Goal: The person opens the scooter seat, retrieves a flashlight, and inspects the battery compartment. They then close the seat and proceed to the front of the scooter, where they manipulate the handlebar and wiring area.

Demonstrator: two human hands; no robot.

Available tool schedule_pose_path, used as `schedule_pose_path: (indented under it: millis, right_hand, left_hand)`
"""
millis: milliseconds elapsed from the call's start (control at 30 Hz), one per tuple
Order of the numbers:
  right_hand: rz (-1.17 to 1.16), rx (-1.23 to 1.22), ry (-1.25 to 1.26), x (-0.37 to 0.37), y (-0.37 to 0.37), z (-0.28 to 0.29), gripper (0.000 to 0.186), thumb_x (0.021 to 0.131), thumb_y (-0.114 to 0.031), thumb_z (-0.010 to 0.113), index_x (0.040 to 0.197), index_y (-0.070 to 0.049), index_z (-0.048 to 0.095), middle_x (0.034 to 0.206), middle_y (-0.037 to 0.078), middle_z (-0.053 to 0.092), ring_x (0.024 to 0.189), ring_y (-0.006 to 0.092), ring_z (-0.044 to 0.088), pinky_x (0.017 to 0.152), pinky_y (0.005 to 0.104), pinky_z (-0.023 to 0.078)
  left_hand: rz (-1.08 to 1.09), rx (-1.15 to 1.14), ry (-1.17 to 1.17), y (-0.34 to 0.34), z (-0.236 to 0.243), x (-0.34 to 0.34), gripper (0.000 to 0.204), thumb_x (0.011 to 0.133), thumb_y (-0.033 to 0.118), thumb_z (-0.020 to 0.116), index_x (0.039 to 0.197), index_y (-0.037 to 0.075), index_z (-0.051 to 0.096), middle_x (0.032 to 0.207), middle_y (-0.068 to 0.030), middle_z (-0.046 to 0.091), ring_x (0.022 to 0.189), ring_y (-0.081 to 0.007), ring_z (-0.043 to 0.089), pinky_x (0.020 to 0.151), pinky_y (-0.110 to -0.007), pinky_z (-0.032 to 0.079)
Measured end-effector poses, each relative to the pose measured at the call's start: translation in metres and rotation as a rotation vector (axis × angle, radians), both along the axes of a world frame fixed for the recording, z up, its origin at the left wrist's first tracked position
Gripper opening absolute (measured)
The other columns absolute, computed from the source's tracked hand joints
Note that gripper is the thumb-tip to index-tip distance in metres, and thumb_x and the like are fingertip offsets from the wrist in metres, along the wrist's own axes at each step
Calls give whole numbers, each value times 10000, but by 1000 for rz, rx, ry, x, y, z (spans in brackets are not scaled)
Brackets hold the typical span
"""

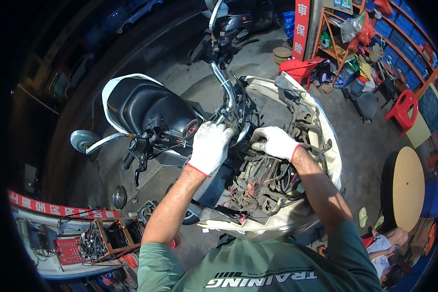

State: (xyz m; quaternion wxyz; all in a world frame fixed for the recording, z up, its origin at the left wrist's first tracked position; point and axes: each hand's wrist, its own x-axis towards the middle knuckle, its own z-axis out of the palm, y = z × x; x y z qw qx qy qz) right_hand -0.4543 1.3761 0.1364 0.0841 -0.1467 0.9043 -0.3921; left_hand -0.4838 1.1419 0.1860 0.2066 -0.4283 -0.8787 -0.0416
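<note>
Both my hands wear white knitted gloves with red cuffs and work inside the opened front of a scooter. My left hand (pixel 210 147) has its fingers bent closed beside the metal steering stem (pixel 230 95); what is in them is hidden. My right hand (pixel 275 142) is to the right of the stem, fingers curled with the tips pressed together, and anything they hold is too small to make out. Below the hands lies a tangled bundle of dusty dark cables (pixel 260 182). A cream body panel (pixel 332 158) curves around the cables on the right.
The black scooter seat (pixel 141 104) is to the left, near a round mirror (pixel 84 141) and a brake lever. A tool cart (pixel 34 243) stands lower left. At right are a round tabletop (pixel 408 187), a red chair (pixel 404 112), loaded shelves and a seated person (pixel 382 246).
</note>
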Motion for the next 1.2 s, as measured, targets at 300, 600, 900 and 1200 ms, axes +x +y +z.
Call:
schedule_pose_path:
  millis: [300, 600, 900, 1200]
  right_hand:
    - [-159, -21, -20, 2, -6, 0, 579, 818, -280, 752, 1262, 40, 562, 1198, 254, 626, 1095, 328, 632, 967, 398, 479]
    - [-24, -81, -81, -6, -16, -5, 529, 816, -199, 744, 1281, -12, 575, 1177, 184, 664, 1075, 280, 640, 958, 355, 471]
    - [-33, -125, -122, -7, -19, -7, 522, 816, -51, 709, 1301, 46, 541, 1225, 131, 646, 1120, 178, 581, 1031, 324, 419]
    - [-28, -86, -124, -9, -23, -8, 539, 797, -27, 728, 1297, 56, 546, 1234, 118, 643, 1128, 170, 573, 1035, 326, 418]
  left_hand:
    - [114, 820, -439, -44, 0, 64, 226, 813, -113, 548, 984, -15, 658, 951, -119, 671, 900, -221, 655, 847, -314, 501]
    - [236, 1348, -1272, -77, -71, 62, 334, 942, 118, 587, 1224, -61, 581, 1106, -108, 654, 939, -153, 616, 861, -281, 492]
    - [286, 1776, -1667, -66, -73, 49, 201, 979, 145, 549, 1144, 33, 576, 1037, -68, 651, 874, -163, 646, 750, -305, 580]
    - [172, 1823, -1581, -48, -91, 32, 164, 980, 149, 605, 1069, 13, 580, 945, -90, 665, 749, -142, 647, 641, -279, 570]
